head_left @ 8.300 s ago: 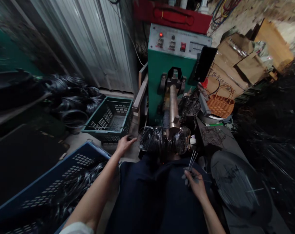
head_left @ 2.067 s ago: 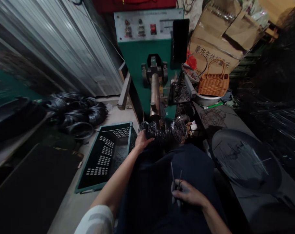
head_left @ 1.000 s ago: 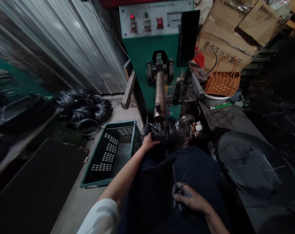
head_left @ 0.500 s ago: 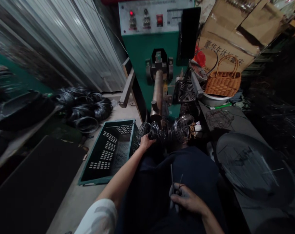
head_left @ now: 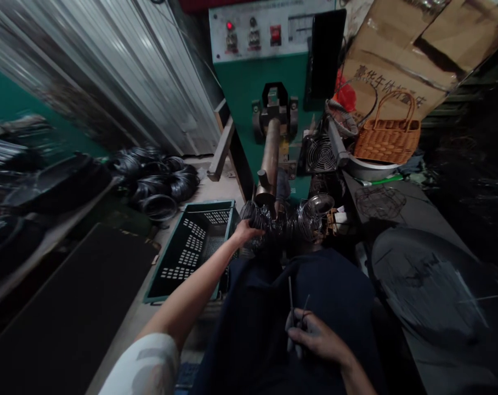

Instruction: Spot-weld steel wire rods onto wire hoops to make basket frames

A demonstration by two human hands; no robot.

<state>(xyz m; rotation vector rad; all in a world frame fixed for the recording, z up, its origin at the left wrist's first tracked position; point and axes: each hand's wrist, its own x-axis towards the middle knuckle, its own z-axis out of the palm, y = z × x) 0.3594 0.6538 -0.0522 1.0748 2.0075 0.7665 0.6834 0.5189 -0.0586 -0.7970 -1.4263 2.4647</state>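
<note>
My left hand (head_left: 247,233) reaches to the coiled wire (head_left: 255,216) under the machine's metal arm (head_left: 270,156); its fingers are partly lost among the dark coils, and its grip cannot be made out. Over my lap, my right hand (head_left: 309,332) is closed on thin metal rods (head_left: 290,293), whose ends point upward. More wire coils (head_left: 301,221) lie just right of the machine arm. The green machine (head_left: 241,82) stands in front of me with a lit red lamp.
A green perforated crate (head_left: 183,252) stands at the left, with black wire coils (head_left: 150,173) behind it. At the right are a wicker basket (head_left: 386,141), a large dark round pan (head_left: 425,285), a tangled wire piece (head_left: 380,202) and a cardboard box (head_left: 401,60).
The view has shifted, so the machine and crate appear slightly farther right. My left hand stays at the coils, its forearm lying flatter. My right hand keeps its hold on the rods.
</note>
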